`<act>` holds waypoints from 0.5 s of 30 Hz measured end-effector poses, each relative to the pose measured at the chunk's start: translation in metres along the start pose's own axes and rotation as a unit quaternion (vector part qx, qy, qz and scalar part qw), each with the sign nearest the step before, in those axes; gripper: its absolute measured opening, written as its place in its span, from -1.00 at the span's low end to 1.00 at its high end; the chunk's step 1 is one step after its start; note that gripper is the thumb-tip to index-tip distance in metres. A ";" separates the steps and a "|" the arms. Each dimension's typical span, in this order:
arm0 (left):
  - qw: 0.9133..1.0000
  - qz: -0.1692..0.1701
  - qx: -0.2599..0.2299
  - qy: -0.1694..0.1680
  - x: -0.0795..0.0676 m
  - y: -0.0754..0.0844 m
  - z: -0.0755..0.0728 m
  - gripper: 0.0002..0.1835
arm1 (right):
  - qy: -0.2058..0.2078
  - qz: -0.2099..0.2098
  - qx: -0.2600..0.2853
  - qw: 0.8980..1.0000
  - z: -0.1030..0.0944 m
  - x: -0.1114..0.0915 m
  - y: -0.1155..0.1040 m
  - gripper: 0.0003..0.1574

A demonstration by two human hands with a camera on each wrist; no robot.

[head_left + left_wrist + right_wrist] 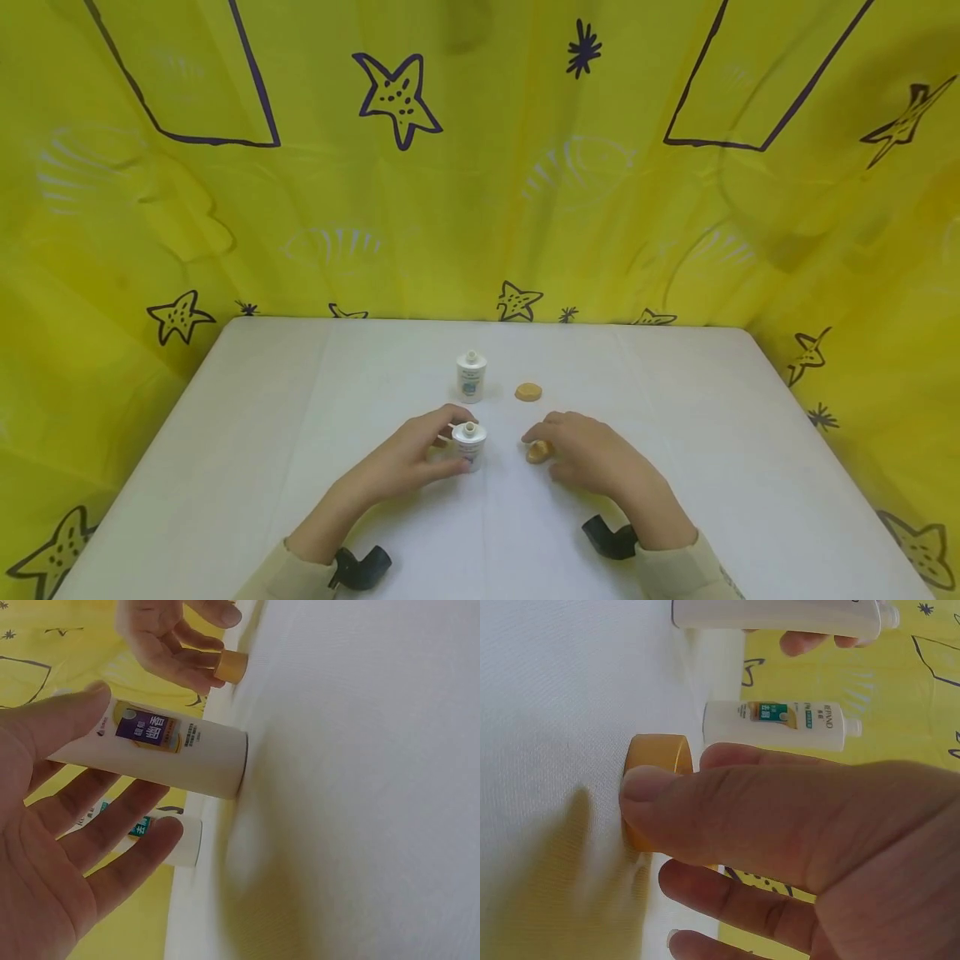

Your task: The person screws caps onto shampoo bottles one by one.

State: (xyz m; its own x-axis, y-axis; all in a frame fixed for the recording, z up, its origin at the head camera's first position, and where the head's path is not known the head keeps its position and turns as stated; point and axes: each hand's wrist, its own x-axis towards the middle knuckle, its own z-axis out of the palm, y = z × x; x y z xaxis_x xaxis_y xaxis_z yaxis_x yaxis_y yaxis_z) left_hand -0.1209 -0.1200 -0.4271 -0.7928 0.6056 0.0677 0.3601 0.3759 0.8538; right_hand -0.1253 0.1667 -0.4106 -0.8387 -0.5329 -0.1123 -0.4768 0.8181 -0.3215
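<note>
My left hand [416,454] holds an uncapped white bottle [468,450] that stands upright on the table. In the left wrist view, thumb and fingers reach around this bottle [191,761], which bears a purple label. To the right, my right hand [592,454] pinches a round gold cap [537,452] low at the tabletop. The right wrist view shows the thumb pressed on the side of that cap [660,750], with the fingers partly hidden behind it. Farther back stands a second uncapped white bottle [471,379], whose label [772,714] is green. Another gold cap [528,392] lies beside it.
A white cloth covers the table [225,467]. Behind and at both sides hangs a yellow curtain [465,192] with drawn starfish and shells. Black bent pieces [363,568] show at both wrists, close over the tabletop.
</note>
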 end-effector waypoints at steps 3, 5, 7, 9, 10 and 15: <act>1.000 0.000 -0.004 0.008 0.000 0.001 0.001 -0.59 | 0.002 0.011 -0.004 1.000 0.001 0.001 0.000 -0.46; 1.000 -0.001 -0.007 0.012 0.001 0.001 0.002 -0.60 | 0.002 0.021 -0.002 1.000 0.002 0.002 -0.001 -0.48; 1.000 -0.002 -0.009 0.014 0.001 0.001 0.003 -0.62 | 0.005 0.028 -0.001 1.000 0.003 0.003 -0.001 -0.50; 1.000 -0.003 -0.008 0.015 0.002 0.000 0.003 -0.63 | 0.010 0.031 -0.002 0.999 0.005 0.003 -0.001 -0.54; 1.000 -0.003 -0.008 0.016 0.002 -0.001 0.004 -0.64 | 0.014 0.028 -0.004 0.999 0.005 0.003 -0.001 -0.56; 1.000 0.003 -0.017 0.022 0.002 -0.002 0.005 -0.66 | 0.040 -0.001 -0.012 0.999 0.007 0.003 0.000 -0.78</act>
State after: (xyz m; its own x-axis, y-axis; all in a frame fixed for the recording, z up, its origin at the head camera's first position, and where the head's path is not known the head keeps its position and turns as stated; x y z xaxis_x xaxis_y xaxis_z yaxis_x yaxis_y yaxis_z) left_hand -0.1210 -0.1158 -0.4316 -0.8117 0.5762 0.0956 0.3493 0.3476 0.8702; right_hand -0.1259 0.1639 -0.4180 -0.8560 -0.5157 -0.0368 -0.4829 0.8228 -0.2996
